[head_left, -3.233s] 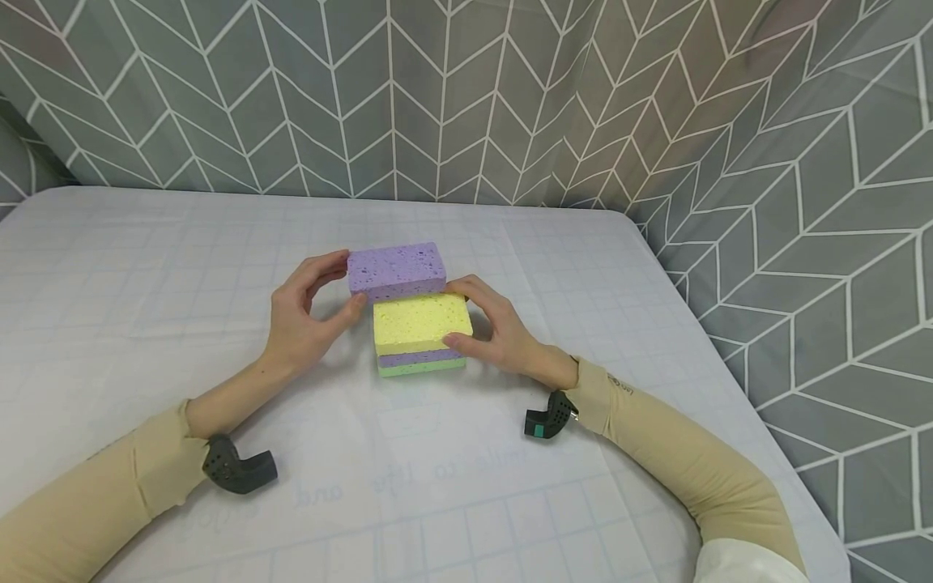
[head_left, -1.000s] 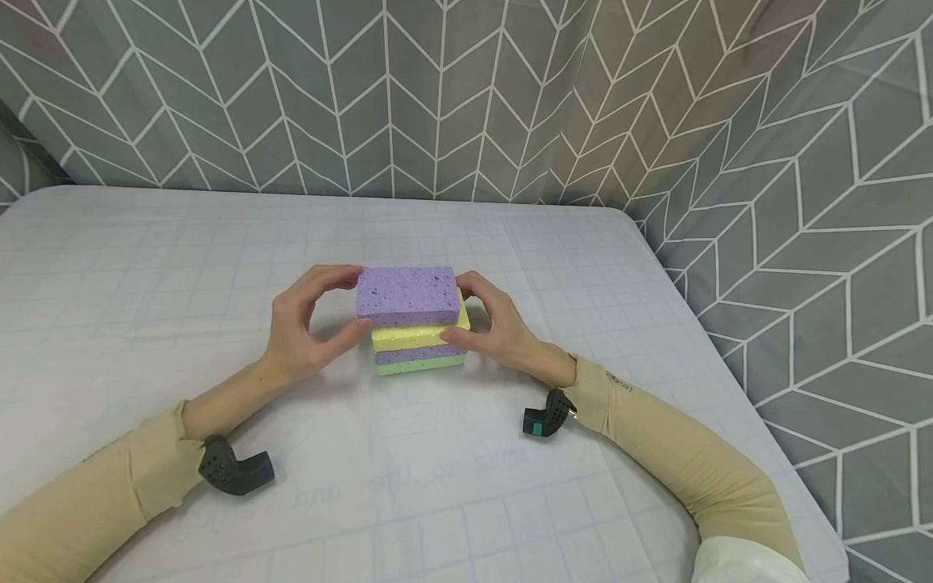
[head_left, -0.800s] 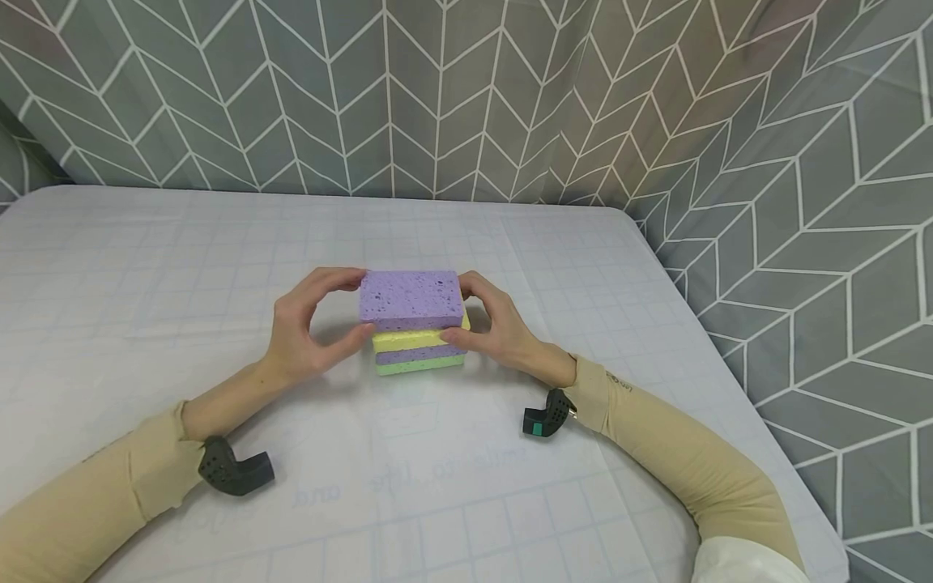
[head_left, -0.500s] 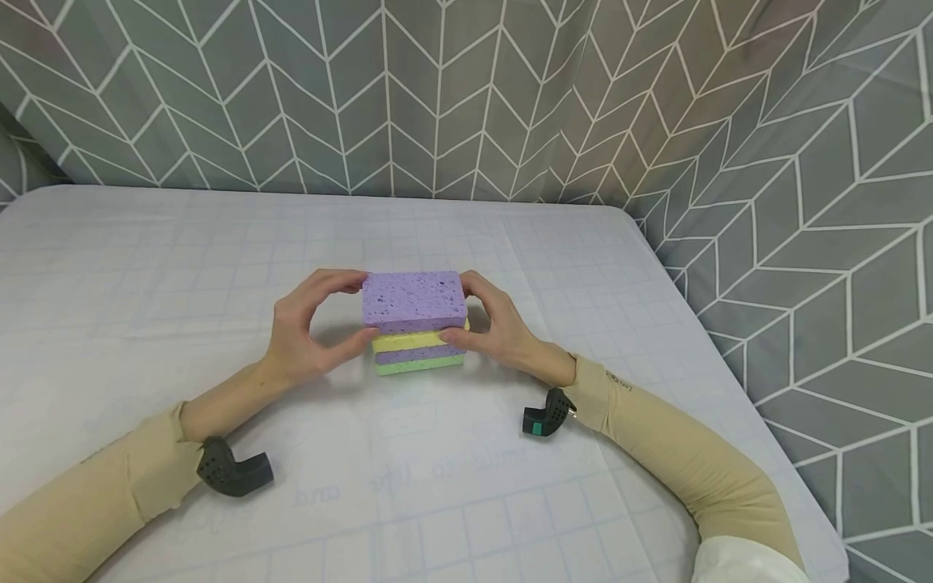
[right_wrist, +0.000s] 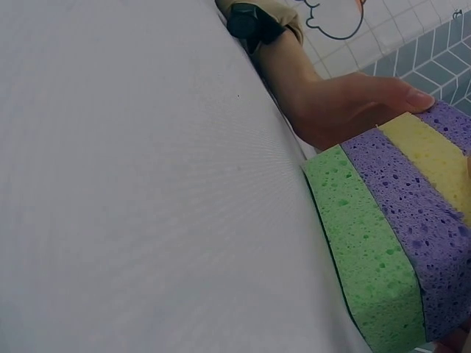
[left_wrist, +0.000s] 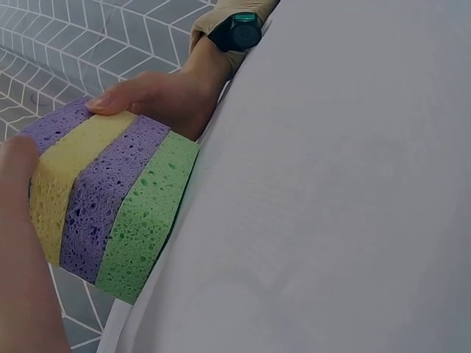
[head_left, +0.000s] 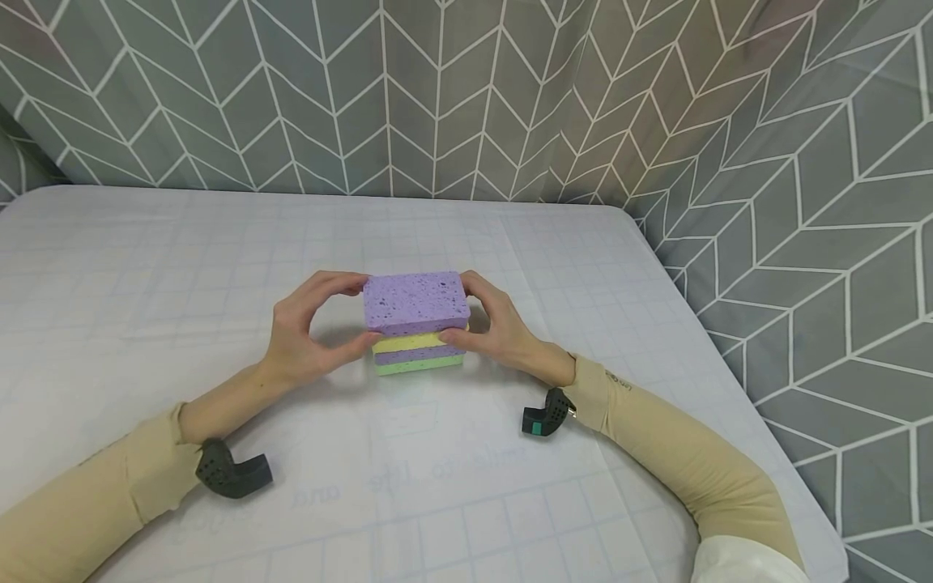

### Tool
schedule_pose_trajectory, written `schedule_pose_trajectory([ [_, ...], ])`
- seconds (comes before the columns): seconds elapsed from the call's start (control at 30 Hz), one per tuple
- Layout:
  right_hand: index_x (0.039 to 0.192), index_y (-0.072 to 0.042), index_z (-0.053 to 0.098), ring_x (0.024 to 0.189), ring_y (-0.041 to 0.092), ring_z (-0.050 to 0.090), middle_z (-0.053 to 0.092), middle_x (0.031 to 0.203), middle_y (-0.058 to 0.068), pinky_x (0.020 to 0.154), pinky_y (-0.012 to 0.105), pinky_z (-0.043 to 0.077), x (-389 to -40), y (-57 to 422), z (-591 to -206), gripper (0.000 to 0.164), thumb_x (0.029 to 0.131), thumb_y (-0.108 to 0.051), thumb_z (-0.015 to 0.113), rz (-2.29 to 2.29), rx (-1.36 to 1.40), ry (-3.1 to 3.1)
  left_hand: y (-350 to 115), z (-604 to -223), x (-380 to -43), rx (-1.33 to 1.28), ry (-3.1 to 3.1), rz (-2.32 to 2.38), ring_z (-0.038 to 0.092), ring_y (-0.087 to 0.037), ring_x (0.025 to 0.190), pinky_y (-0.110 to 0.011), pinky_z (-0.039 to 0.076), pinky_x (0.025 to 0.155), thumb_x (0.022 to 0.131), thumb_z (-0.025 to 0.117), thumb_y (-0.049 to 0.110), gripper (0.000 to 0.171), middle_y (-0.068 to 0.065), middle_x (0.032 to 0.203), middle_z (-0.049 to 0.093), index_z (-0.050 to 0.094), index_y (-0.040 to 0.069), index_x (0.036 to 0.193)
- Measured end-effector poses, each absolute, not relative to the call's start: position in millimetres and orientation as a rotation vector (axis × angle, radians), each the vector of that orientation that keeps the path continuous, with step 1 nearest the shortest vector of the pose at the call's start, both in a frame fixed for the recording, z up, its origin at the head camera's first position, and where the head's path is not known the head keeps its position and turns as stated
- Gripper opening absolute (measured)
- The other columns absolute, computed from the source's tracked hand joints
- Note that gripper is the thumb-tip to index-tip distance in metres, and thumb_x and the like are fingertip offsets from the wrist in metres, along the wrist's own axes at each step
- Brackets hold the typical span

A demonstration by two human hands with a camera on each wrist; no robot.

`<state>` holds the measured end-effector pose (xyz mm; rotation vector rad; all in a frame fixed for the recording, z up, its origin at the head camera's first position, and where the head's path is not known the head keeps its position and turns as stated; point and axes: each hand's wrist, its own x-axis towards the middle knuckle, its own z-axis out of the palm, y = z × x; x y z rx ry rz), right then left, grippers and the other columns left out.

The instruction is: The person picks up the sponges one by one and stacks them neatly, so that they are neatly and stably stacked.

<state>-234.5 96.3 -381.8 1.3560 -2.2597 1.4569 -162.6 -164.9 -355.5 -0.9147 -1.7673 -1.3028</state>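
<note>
Four-layer sponges make one stack at the middle of the table: a green sponge (head_left: pixel 420 366) at the bottom, a purple sponge (head_left: pixel 417 355) over it, then a yellow sponge (head_left: pixel 406 343), and another purple sponge (head_left: pixel 415 301) on top. My left hand (head_left: pixel 304 328) holds the top purple sponge by its left end, thumb at the front and fingers at the back. On the other side my right hand (head_left: pixel 504 325) grips the right end of the yellow sponge, its thumb at the front corner. The side wrist views show the layers nearly flush.
The stack stands on a white cloth-covered table (head_left: pixel 452 453) with a faint grid and lettering. A grey curtain (head_left: pixel 408 97) with white chevron lines hangs behind the table and along its right side. Each wrist carries a black camera (head_left: pixel 233 470).
The left hand has brought the top purple sponge nearer and rightward, from behind the yellow sponge to squarely over it. The right hand has stayed nearly still at the stack.
</note>
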Motion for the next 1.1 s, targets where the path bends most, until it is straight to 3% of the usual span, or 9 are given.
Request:
schedule_pose_trajectory([
  [0.83,0.126,-0.001,0.056,0.110,0.020,0.057,0.062,0.118,0.010,0.105,0.036,0.047,-236.2,94.1,-380.4,0.079,0.085,-0.068,0.062,1.430,1.391,-2.249,-171.1,-364.0,-169.1,-0.916,-1.792,-1.313,0.063,-0.024,0.094,-0.021,0.054,0.092,0.083,0.078,0.043,0.068,-0.030,0.101,0.067,0.064,-0.018,0.109],
  [1.1,0.128,0.003,0.055,0.112,0.025,0.056,0.061,0.121,0.017,0.105,0.034,0.045,-236.5,93.7,-381.0,0.081,0.086,-0.066,0.063,1.448,1.406,-2.187,-167.5,-358.4,-164.8,-0.918,-1.792,-1.289,0.062,-0.023,0.094,-0.021,0.054,0.092,0.084,0.077,0.042,0.067,-0.030,0.100,0.067,0.064,-0.018,0.109],
])
